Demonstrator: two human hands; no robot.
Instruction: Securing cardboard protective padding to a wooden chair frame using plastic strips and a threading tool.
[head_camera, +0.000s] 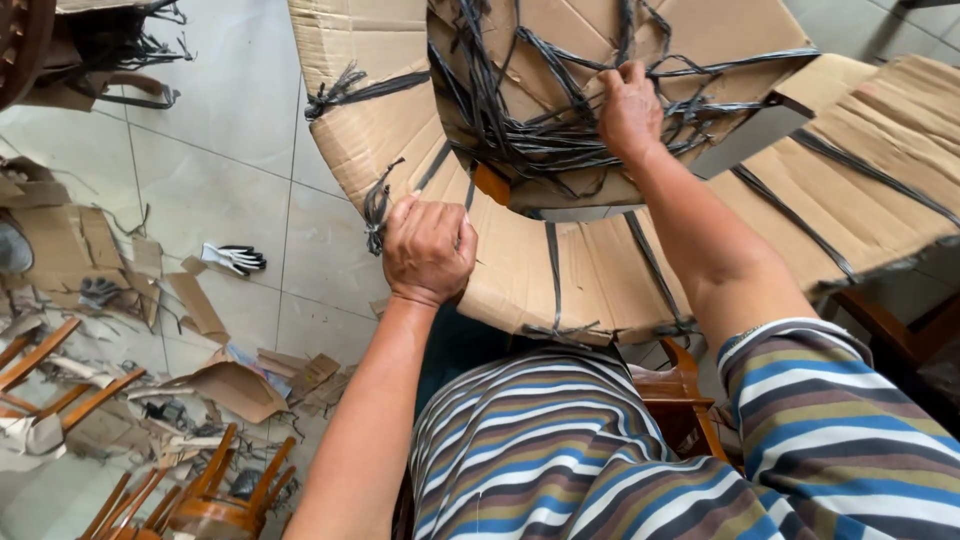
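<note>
Cardboard everywhere: a big cardboard-wrapped bundle (560, 250) fills the upper middle of the view, bent round in a curve and lashed with dark plastic straps (540, 130) that criss-cross its inner side. The left hand (430, 248) is balled into a tight fist at the bundle's lower left edge, clenched on a strap just beside a frayed knotted strap end (377, 208). The right hand (628, 108) is up in the tangle, fingers curled and hooked among the strands; exactly which strand it has, I cannot tell.

Risk, as I judge it: a hard pull against thin strapping could bite into bare fingers, or the strap could slip or snap and jerk the fist back. The cardboard edge might also tear where the strap cuts in.

Down on the tiled floor (240, 130) lie cardboard scraps (235, 385), a work glove (232, 259) and wooden chair parts (215, 495).
</note>
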